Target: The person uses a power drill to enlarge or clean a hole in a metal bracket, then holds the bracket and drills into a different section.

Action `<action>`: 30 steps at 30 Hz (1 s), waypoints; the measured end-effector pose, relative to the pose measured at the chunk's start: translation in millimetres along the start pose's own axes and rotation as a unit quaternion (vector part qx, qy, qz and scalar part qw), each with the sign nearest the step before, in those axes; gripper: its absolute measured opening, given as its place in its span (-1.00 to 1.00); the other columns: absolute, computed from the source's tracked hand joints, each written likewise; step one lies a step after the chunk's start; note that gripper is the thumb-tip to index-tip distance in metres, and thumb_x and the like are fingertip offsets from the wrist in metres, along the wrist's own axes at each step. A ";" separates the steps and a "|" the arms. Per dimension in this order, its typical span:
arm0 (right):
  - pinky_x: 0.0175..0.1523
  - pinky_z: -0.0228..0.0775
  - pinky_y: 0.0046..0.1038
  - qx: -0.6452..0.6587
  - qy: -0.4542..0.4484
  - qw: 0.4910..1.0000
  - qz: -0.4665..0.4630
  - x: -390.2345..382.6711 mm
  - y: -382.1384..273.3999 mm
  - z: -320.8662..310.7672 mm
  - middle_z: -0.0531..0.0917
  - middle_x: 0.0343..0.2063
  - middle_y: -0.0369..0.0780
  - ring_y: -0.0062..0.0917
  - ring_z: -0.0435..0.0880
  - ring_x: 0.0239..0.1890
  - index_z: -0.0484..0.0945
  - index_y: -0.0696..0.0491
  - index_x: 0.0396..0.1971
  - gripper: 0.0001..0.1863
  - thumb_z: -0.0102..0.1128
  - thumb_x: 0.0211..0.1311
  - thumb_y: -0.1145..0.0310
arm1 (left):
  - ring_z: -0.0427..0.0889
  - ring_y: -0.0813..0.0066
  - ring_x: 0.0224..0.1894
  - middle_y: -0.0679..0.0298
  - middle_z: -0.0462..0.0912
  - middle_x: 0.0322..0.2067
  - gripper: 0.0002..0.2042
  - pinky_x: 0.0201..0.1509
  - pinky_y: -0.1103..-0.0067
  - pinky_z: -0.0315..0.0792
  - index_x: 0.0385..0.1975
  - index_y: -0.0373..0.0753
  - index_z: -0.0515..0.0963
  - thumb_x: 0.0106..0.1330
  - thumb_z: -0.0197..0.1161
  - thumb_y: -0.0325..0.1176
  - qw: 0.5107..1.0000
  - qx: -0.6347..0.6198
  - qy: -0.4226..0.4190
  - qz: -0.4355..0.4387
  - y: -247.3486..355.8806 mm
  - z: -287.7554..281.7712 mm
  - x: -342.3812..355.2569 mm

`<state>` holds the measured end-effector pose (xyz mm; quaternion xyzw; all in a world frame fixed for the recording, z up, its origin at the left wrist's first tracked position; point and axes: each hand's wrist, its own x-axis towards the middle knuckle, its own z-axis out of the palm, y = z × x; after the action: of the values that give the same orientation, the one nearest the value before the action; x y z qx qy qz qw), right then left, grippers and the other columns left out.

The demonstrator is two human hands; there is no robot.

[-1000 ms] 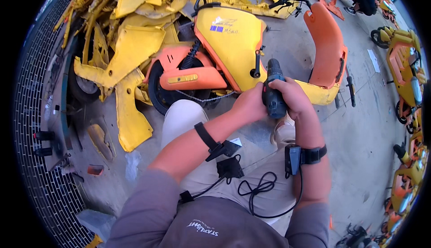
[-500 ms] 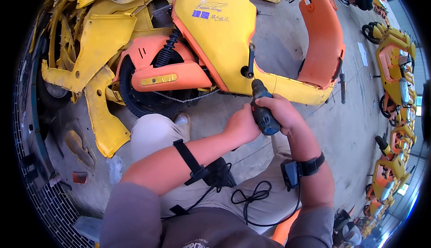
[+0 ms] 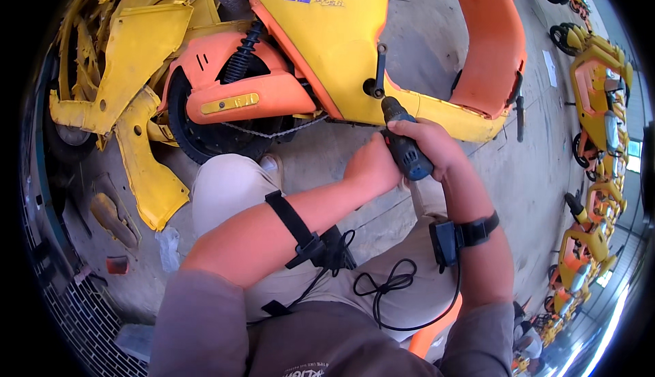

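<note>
A dark power drill (image 3: pixel 407 150) points up and away from me. Its chuck end meets the lower end of a black crank arm (image 3: pixel 381 70) at the yellow side panel (image 3: pixel 334 29) of an orange and yellow scooter. Round the drill's body is my right hand (image 3: pixel 431 146), closed, with the thumb on top. My left hand (image 3: pixel 372 165) is closed against the drill's left side; the drill's handle and most of the left fingers are hidden. Whether the drill's tip sits inside the crank's end I cannot tell.
Yellow body panels (image 3: pixel 140 49) are piled at the far left, beside the rear wheel (image 3: pixel 187 131). An orange front shield (image 3: pixel 488 49) rises on the scooter's right end. Along the right stands a row of yellow scooters (image 3: pixel 590 131). A shoe sole (image 3: pixel 109 216) lies on the floor.
The scooter and panels sit slightly higher and further left in view. The drill and both hands have shifted a little; the chuck now appears closer to the crank's lower end.
</note>
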<state>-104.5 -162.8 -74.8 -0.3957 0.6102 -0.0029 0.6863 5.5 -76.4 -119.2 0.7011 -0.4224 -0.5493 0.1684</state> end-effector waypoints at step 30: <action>-0.26 0.50 -0.46 -0.010 0.005 0.998 -0.063 34.1 46.7 0.7 0.63 -0.29 -0.07 -0.50 0.64 -0.33 0.47 0.36 -0.11 -0.37 0.42 0.00 0.14 | 0.64 -0.15 -0.16 -0.14 0.66 -0.28 -0.61 -0.08 0.16 0.49 -0.13 -0.34 0.41 0.11 0.31 -0.28 0.984 0.169 0.040 0.028 -16.0 -3.2 7.6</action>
<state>-117.5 -147.0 -128.9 -0.4398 0.5878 -0.0425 0.6776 15.3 -73.6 -134.1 0.7289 -0.5215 -0.4364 0.0793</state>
